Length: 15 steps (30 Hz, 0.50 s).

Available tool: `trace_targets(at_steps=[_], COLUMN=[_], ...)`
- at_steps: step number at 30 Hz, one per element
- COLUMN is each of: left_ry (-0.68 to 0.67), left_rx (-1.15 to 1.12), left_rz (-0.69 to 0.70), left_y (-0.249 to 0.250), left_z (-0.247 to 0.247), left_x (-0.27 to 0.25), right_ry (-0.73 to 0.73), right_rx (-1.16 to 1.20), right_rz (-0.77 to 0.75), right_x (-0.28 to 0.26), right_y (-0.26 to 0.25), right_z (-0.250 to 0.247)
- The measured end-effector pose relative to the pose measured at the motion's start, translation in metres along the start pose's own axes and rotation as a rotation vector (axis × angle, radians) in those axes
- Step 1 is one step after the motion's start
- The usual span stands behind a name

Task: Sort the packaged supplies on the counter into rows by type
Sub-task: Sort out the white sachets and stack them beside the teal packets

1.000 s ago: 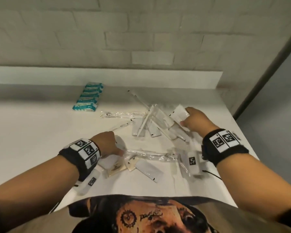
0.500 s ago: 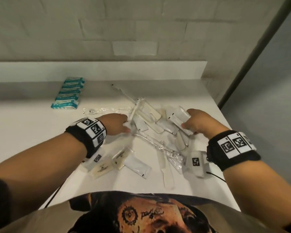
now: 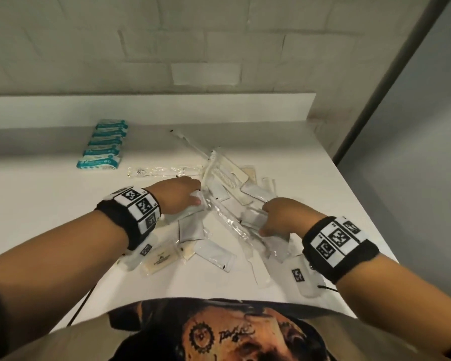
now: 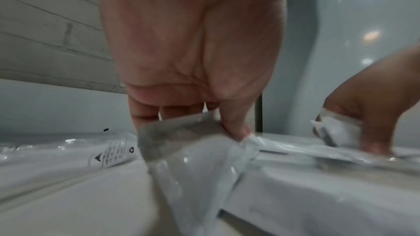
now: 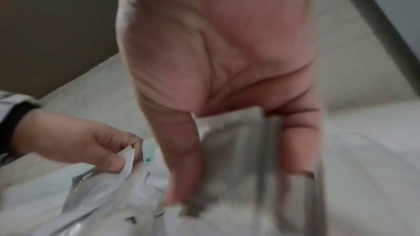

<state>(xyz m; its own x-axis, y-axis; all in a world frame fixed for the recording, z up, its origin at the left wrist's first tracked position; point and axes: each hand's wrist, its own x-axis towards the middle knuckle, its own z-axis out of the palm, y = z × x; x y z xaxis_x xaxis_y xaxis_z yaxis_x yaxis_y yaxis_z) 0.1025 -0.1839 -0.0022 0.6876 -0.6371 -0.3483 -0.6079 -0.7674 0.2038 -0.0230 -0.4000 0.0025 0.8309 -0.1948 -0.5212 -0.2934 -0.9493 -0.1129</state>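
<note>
Where it gripped nothing before, left hand (image 3: 180, 195) (thumb curled) pinches white packet (image 4: 181, 150).

Six teal-and-white packets (image 3: 102, 144) lay in one row at the back left of the bench (image 3: 37, 204). Two cream sachets (image 3: 162, 260) sat at the near left of the pile, while flat white sachets (image 3: 215, 254) numbered at least five, with more hidden under the heap. Long clear-wrapped sticks (image 3: 162, 171) came to at least three, though the tangle made a firm count impossible. Two hands were in view, a left hand (image 3: 179, 195) and a right hand (image 3: 284, 216), each wearing one marked wristband (image 3: 138, 207).
</note>
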Motion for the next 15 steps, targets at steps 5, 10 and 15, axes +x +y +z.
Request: trace_targets(at_steps=[5,10,15], left_ry=[0.177,-0.101,-0.332], left_rx=[-0.212,-0.036,0.129], left_rz=[-0.017,0.140,0.146], left_y=[-0.011,-0.014,-0.015], left_z=[-0.007,0.003,0.007], left_x=[-0.013,-0.013,-0.011], right_ry=[0.107,-0.052,-0.002], right_rx=[0.220,-0.137,-0.074], right_rz=[0.079,0.115,0.156], right_x=[-0.008,-0.015,-0.005], right_y=[0.004,-0.013,-0.015], right_z=[-0.016,0.012,0.024])
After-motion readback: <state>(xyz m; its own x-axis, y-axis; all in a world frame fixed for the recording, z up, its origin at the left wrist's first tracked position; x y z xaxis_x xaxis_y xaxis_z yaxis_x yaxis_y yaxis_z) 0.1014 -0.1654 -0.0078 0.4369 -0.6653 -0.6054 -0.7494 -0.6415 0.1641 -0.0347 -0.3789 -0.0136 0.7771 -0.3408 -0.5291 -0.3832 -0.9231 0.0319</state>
